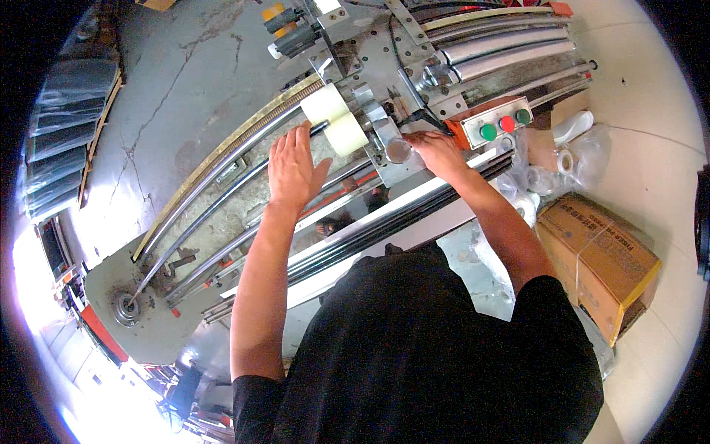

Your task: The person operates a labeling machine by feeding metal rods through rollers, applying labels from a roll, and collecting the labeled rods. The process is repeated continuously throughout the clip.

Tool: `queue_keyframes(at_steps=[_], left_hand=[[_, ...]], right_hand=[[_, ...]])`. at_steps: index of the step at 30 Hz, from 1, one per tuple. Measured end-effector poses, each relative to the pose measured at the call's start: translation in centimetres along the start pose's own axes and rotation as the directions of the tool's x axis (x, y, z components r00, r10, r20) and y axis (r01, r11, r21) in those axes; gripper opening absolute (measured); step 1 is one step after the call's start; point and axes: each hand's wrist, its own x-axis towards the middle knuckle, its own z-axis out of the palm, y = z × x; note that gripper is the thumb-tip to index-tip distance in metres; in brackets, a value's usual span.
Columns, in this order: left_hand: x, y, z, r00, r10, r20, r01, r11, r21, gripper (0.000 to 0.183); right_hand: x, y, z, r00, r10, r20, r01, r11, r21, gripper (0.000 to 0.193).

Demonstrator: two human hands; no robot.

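Head view showed the left hand [291,166] open just beside two cream rolls [344,133] left of a silver metal bracket [381,124], seemingly firm, smooth and light, best held around their outer curve, while the right hand's [438,154] grip near a round metal knob [398,152] could not be told.

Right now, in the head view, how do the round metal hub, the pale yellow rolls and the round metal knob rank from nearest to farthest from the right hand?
1. Round metal knob: just left of the right hand.
2. Pale yellow rolls: farther left, slightly higher.
3. Round metal hub: lower left, clearly farthest.
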Motion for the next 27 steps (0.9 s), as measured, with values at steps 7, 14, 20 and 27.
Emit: queue_keyframes(at_steps=[7, 14, 20, 27], left_hand=[[2.2, -1.4, -1.7, 0.997, -0.047, 0.062, 0.065, 0.938, -0.341, 0.094], [4.8, -2.9, -0.1, 0.987, 0.037, 0.154, 0.021, 0.934, -0.358, 0.089], [4.8, -2.6, 0.3, 0.993, 0.043, 0.111, 0.006, 0.914, -0.406, 0.082], [4.5, -2.3, -2.2, 0.965, -0.007, 0.262, 0.189, 0.711, -0.678, 0.069]], right_hand=[[-0.5, -0.2, 0.4, 0.993, 0.061, -0.105, -0.056, 0.997, 0.046, 0.038], [-3.6, -3.9, -0.7, 0.912, 0.326, -0.248, -0.235, 0.913, 0.335, 0.039], [-6.0, -9.1, -3.1, 0.827, 0.48, -0.294, -0.272, 0.797, 0.539, 0.03], [0.3, -15.8, -6.3, 0.883, 0.403, -0.241, -0.116, 0.685, 0.719, 0.035]])
